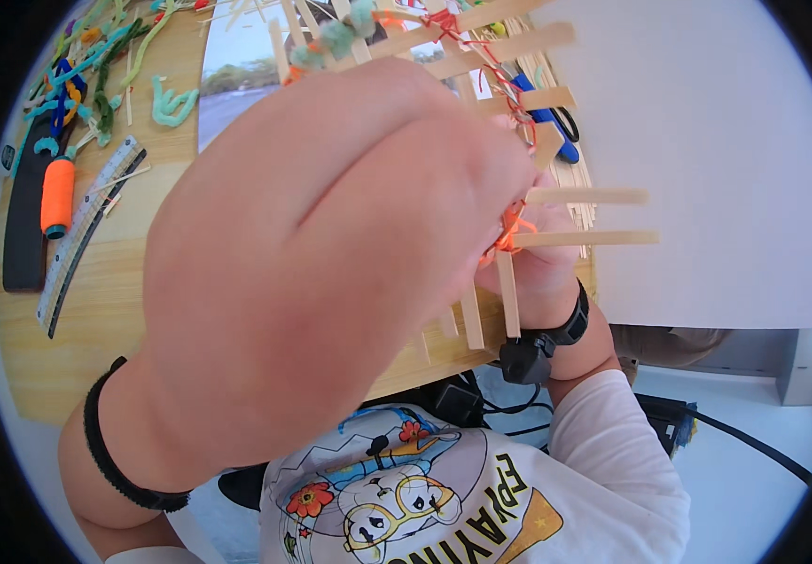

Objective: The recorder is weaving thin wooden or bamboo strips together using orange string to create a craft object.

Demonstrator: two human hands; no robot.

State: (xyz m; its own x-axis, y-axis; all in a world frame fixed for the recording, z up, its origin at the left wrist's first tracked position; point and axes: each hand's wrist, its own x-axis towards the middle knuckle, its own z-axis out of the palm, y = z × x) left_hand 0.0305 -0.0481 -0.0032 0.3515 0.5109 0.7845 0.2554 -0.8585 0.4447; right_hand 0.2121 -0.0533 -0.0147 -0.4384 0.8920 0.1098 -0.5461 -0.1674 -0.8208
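My left hand (331,207) is raised close to the view and covers much of the middle; it is closed, with its fingertips hidden at a joint of the stick frame. Behind it, my right hand (547,263) grips a frame of flat wooden sticks (603,195). Orange thread (511,231) is wrapped where several of the sticks cross. Red thread (495,70) runs along the frame's upper part, and a pale green fuzzy strip (345,36) is wound near its top. Whatever my left fingers pinch is out of sight.
At the left of the wooden table (176,235) lie an orange thread spool (57,197), a clear ruler (86,235), a black strip (26,226) and coloured pipe cleaners (96,75). A blue-handled tool (556,132) rests behind the frame, with a printed picture (237,80) underneath.
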